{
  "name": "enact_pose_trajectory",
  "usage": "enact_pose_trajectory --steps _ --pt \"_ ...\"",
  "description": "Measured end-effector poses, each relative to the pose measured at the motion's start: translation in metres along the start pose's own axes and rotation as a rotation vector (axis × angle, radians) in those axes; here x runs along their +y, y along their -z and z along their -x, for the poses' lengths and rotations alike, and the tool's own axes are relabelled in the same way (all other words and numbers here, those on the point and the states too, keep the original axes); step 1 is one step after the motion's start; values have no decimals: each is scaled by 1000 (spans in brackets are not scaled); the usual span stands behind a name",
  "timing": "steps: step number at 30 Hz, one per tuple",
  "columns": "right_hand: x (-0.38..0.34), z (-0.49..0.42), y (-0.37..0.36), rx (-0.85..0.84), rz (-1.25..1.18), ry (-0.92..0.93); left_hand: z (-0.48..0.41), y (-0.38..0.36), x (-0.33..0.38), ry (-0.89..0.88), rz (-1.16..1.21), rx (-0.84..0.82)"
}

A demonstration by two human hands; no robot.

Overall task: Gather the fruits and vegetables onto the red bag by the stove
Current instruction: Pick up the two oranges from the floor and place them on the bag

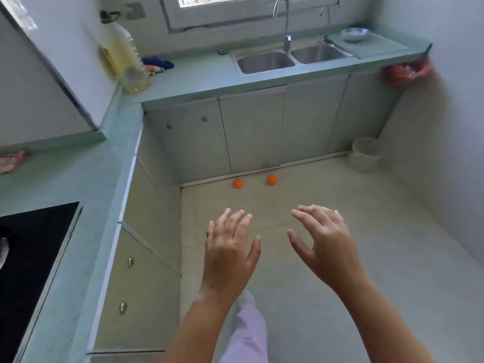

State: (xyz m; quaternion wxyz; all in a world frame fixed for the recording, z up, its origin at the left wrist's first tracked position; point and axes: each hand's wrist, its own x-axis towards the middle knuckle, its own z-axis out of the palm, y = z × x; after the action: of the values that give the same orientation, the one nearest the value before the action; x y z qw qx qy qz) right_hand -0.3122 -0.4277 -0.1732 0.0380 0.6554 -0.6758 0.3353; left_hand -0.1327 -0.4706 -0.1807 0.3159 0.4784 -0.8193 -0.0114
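Observation:
Two small orange fruits lie on the floor against the base of the sink cabinets: one orange [238,183] on the left, the other orange [272,180] a little to its right. My left hand [229,247] and my right hand [323,239] are both held out over the floor, short of the fruits, fingers spread and relaxed, holding nothing. A pink-red bag [11,161] lies on the green counter at the far left, beyond the black stove [34,247]. A carrot-like orange item [153,69] lies beside a blue cloth on the counter.
A large oil bottle [128,61] stands in the counter corner. The double sink [290,58] with its tap is at the back, a bowl [355,34] to its right. A red plastic bag [406,72] hangs off the counter end. A pale bucket [365,154] stands on the floor at the right wall.

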Motion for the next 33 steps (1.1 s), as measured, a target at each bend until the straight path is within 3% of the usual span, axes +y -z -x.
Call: enact_pose_trajectory --steps 14,33 --pt "60 -222 -94 -30 112 -10 -209 -114 -93 46 172 -13" --pt "180 -419 -214 -75 55 -63 -396 -250 -172 163 134 -53"
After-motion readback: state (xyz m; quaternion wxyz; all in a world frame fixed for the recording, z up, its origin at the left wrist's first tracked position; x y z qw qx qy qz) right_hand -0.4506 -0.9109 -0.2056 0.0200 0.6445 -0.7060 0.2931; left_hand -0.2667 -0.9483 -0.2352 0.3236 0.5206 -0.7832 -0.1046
